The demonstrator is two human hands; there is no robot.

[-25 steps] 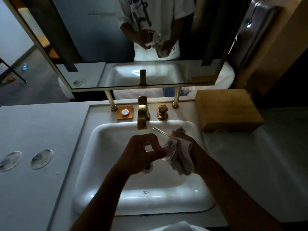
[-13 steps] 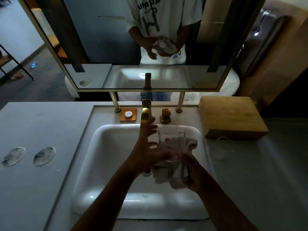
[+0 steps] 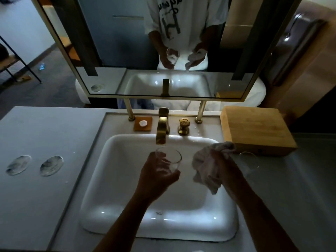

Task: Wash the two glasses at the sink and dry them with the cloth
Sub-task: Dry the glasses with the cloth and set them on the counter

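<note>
A clear glass [image 3: 170, 159] is held upright over the white sink [image 3: 101, 179], just below the gold faucet [image 3: 162, 128], with my left hand [image 3: 157, 176] wrapped around its lower part. To its right, my right hand [image 3: 221, 167] grips a crumpled white cloth [image 3: 203, 165], apart from that glass. A second clear glass [image 3: 250, 163] stands on the counter right of the sink, close behind my right hand.
A wooden box [image 3: 256, 129] sits on the counter at the back right. A gold tap handle [image 3: 184, 125] and a small brown dish [image 3: 143, 123] flank the faucet. Two round marks [image 3: 34, 165] lie on the left counter. A mirror [image 3: 163, 46] hangs above.
The cloth has come out of and off the glass. My right hand carried the cloth to the right, while my left hand now holds the glass alone.
</note>
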